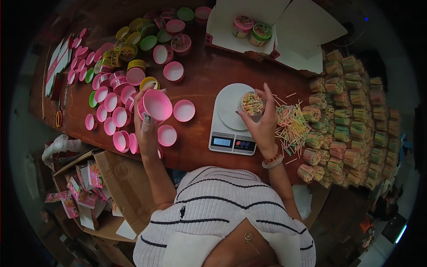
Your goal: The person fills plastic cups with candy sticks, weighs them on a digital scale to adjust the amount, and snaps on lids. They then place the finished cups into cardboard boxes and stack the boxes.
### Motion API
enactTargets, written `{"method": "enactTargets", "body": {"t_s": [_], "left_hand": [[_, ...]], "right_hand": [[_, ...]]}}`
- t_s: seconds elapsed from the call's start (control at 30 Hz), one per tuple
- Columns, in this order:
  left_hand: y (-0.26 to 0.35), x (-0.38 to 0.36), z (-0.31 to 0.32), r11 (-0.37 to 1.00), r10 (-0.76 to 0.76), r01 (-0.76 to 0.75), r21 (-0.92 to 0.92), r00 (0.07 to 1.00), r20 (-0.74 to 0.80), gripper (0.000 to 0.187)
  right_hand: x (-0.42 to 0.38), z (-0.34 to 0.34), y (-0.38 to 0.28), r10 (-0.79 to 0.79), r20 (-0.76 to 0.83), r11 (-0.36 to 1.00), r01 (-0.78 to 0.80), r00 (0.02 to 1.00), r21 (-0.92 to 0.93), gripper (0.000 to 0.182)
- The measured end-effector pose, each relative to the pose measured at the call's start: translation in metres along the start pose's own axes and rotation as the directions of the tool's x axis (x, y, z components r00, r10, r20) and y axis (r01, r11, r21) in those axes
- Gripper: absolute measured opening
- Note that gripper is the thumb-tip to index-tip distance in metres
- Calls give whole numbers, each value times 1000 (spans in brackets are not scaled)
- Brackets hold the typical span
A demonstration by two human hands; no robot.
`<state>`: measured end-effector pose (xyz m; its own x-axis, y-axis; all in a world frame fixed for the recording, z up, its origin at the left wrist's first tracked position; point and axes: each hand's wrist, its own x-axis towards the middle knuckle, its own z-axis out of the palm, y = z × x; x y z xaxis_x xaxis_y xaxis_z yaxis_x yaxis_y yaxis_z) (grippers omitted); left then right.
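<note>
My left hand is closed around a pink round lid, its pale inside facing up, held over the left part of the table. In my right hand is a clear round tub of sticks, gripped between thumb and fingers at the right side of the kitchen scale. The tub is packed with thin sticks, their pale ends facing up. The white scale has a round plate and a lit display. Loose coloured sticks lie in a heap just right of my right hand.
Pink, green and yellow lids and tubs crowd the table's left side. Bundled sticks are stacked at the right. An open white box at the back holds two filled tubs. Scissors lie far left, above a cardboard box.
</note>
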<state>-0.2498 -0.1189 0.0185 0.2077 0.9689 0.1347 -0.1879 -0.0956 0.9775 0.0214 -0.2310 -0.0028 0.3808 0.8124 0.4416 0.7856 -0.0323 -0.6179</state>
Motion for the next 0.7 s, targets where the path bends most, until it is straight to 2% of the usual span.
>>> {"method": "enactTargets", "body": {"t_s": [0.03,0.07,0.13,0.23,0.4,0.5,0.57,0.6,0.63,0.67,0.7], "left_hand": [[1,0,0,1000,1,-1,-2,1000,3,88],[2,2,0,1000,4,-4,6,1000,19,88],[2,3,-1,1000,3,-3,18,1000,30,89],[-1,6,0,999,44,-44,13,999,0,89],[-2,4,-1,999,5,-5,42,1000,-1,89],[-3,4,1,999,22,-21,38,1000,-13,89],[1,3,0,998,25,-24,52,1000,-15,89],[3,3,-1,997,34,-32,63,999,-17,89],[4,3,-5,997,38,-36,70,999,-19,89],[2,1,-11,999,44,-45,29,999,22,80],[-1,-1,-16,999,50,-50,-13,997,62,71]], "right_hand": [[-3,5,5,148,130,953,-176,980,247,98],[1,4,3,135,125,955,-163,983,248,98],[0,1,-6,221,75,899,-233,972,372,96],[-2,3,-3,212,94,909,-232,973,346,95],[-10,7,-7,254,89,903,-269,963,336,97],[-16,4,-4,219,77,928,-232,973,290,98],[-25,-21,3,157,47,978,-162,987,133,93],[-38,-41,3,241,50,969,-243,969,47,88],[-60,-59,13,262,15,963,-261,965,-61,86],[-85,-70,23,281,-23,945,-280,960,-168,85],[-105,-75,27,281,-22,945,-281,959,-164,85]]}}
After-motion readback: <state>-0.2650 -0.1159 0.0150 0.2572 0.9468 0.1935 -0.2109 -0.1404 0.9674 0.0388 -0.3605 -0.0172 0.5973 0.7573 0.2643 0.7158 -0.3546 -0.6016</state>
